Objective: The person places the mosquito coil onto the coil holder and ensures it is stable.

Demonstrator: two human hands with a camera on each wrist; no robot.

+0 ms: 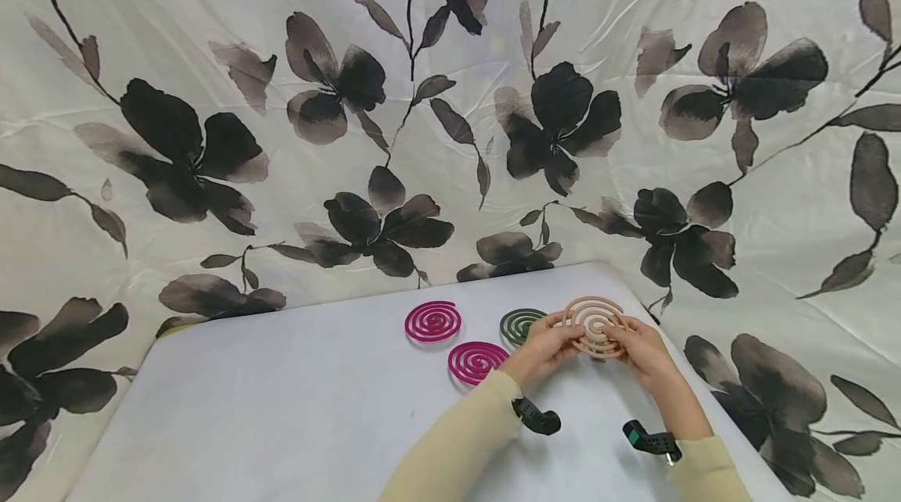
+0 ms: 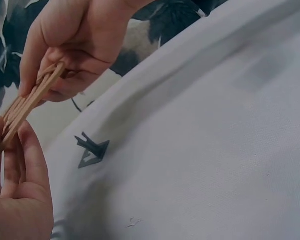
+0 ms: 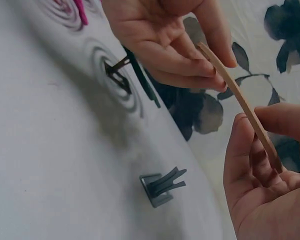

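Both hands hold a tan mosquito coil [image 1: 595, 326] above the right end of the table. My left hand [image 1: 543, 347] pinches its left side and my right hand [image 1: 647, 347] pinches its right side, thumbs on the near face. In the right wrist view the coil [image 3: 242, 102] shows edge-on, tilted. Beneath it, a small grey coil stand [image 3: 162, 187] with a forked upright stands on the table, bearing nothing. A green coil [image 1: 519, 324], partly hidden by the left hand, sits raised on a similar stand [image 3: 117, 75].
Two magenta coils, one further back [image 1: 433, 321] and one nearer [image 1: 475, 363], sit left of the hands. The white table [image 1: 267, 400] has its right edge close to the right forearm. A floral cloth [image 1: 450, 111] hangs behind. Each wrist wears a black strap device.
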